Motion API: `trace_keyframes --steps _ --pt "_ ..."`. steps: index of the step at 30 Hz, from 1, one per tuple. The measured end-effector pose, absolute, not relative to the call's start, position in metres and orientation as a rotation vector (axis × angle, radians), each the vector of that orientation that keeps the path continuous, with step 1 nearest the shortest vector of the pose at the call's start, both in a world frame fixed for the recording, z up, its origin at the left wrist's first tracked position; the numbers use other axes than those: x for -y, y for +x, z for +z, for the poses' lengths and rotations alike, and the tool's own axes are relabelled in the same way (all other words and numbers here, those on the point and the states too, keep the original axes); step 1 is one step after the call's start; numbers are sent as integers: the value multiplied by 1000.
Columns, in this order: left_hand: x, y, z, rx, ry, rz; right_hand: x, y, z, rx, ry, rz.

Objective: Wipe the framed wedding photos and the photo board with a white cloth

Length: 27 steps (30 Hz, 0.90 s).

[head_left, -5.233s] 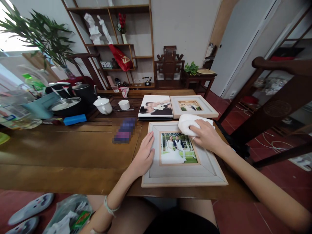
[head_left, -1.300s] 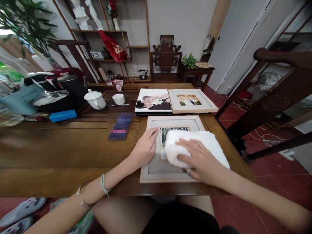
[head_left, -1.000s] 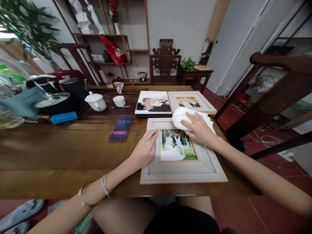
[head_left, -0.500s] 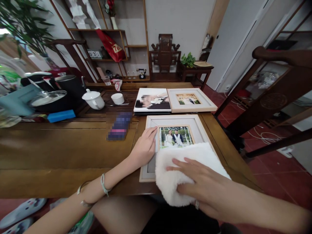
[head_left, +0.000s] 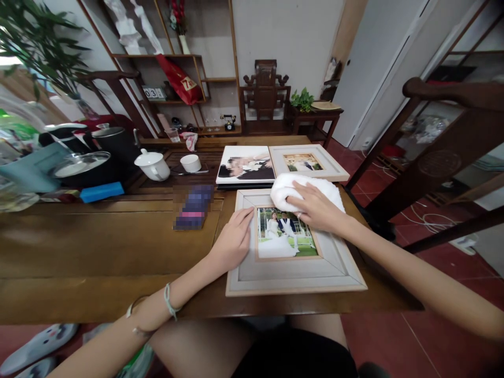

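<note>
We have a pale picture frame (head_left: 291, 273) lying flat on the wooden table (head_left: 98, 247), with a photo (head_left: 281, 239) of two seated persons inside it. Our left hand (head_left: 233, 239) lies on the left border of the frame, with its fingers stretched out side by side. Our right hand (head_left: 315, 205) grips a bundled white cloth (head_left: 281, 191) on the far border of the frame, and this hand hides the far right corner of the photo. Behind the frame, we see a second frame (head_left: 338, 165) to the right, and a photo panel (head_left: 252, 163) just beside it. To the left of the frame there is a dark blue item (head_left: 192, 207), too blurred for us to name. Beyond the frame, farther left, stand a small white cup (head_left: 190, 164) and a lidded white pot (head_left: 153, 167).
</note>
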<state>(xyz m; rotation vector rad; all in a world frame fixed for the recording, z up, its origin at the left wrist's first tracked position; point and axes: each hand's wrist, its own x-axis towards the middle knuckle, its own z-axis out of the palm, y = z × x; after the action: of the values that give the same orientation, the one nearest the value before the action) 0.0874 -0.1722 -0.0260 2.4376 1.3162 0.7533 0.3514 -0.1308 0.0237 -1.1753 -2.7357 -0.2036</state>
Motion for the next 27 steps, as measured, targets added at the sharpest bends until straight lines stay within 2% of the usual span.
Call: trace_keyframes --steps 5,13,21,27 --pt "172 88 -31 -1340 2393 781 180 328 34 2910 -1124 -21" --pt "172 90 -27 -1357 2414 751 272 314 50 3015 -783 298" --pt "169 84 -25 -1309 2431 722 233 297 32 2917 -1176 -72" --pt "165 80 -24 -1316 2396 701 248 263 35 2997 -989 -259"
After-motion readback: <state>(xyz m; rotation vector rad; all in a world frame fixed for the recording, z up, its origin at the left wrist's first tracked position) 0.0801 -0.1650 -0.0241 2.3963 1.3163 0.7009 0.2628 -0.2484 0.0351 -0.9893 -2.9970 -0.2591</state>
